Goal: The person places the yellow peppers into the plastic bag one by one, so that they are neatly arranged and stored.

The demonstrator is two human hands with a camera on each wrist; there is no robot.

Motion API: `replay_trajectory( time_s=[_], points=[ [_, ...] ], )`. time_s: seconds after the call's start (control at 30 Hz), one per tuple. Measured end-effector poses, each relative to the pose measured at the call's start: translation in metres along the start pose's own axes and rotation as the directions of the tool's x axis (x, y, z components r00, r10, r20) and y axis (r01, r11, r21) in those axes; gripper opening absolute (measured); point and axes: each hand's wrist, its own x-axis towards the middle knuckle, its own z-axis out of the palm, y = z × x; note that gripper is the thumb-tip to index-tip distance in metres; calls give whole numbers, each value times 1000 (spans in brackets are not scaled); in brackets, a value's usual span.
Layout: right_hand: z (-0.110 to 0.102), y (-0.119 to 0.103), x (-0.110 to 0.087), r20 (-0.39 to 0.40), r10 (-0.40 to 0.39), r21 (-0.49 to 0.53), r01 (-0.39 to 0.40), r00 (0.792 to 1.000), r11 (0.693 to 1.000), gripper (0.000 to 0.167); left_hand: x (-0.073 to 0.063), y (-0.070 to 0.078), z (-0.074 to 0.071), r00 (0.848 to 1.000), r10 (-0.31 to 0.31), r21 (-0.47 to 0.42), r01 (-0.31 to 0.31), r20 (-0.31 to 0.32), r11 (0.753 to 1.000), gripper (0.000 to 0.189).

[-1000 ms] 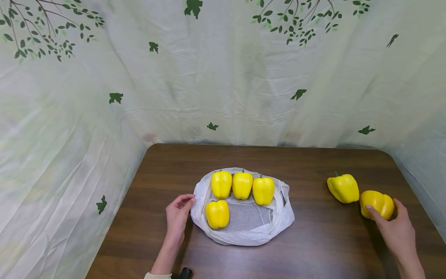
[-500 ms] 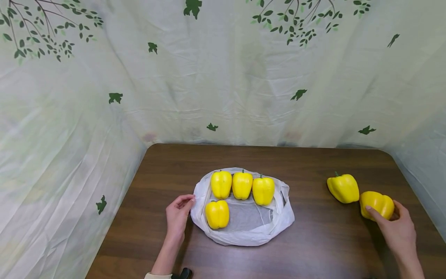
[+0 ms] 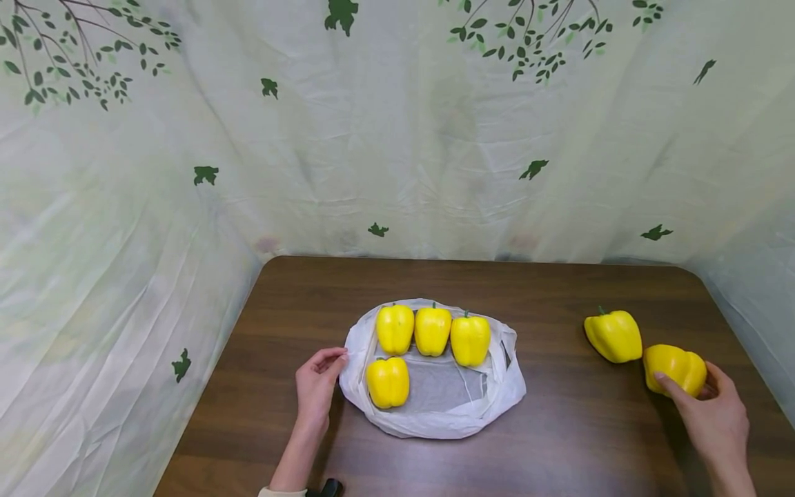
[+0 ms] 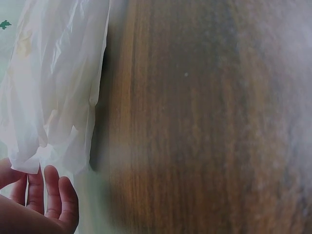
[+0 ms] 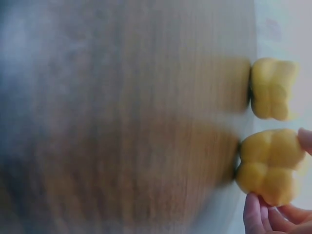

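Note:
At the table's right side, my right hand [image 3: 714, 417] grips a yellow bell pepper [image 3: 673, 369] between thumb and fingers; in the right wrist view the same pepper [image 5: 270, 165] seems to touch the table. Another yellow bell pepper [image 3: 613, 336] lies just beyond it, to the left. Near the middle lies a white plastic bag [image 3: 435, 421], its mouth spread wide, with several yellow bell peppers [image 3: 388, 382] inside. The thumb and fingertips of my left hand [image 3: 319, 383] pinch the bag's left rim, and the left wrist view shows the bag's edge [image 4: 27, 161] at the thumb.
A brown wooden table [image 3: 559, 442] carries everything. Behind it and along both sides hangs a pale curtain [image 3: 422, 138] printed with green leaves. A small black object [image 3: 332, 487] shows beside the left wrist at the bottom edge.
My right hand and the pepper it grips have shifted slightly toward me and to the right. The left hand and the bag stay in place.

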Motion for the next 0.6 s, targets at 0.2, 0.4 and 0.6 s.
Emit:
replay_trajectory(
  time_s=[0.2, 0.4, 0.6],
  points=[
    [-1, 2, -5, -22, -10, -20, 9, 1000, 1000, 100, 0, 0, 1, 1000, -1, -1, 1, 1, 1000, 19],
    [-1, 5, -11, -14, -2, -30, 1, 1000, 1000, 102, 0, -1, 1, 1000, 4, -9, -4, 2, 1000, 19],
    [2, 5, -21, 4, 17, -18, -16, 1000, 1000, 103, 1, -1, 1, 1000, 4, -3, -4, 2, 1000, 19]
  ],
)
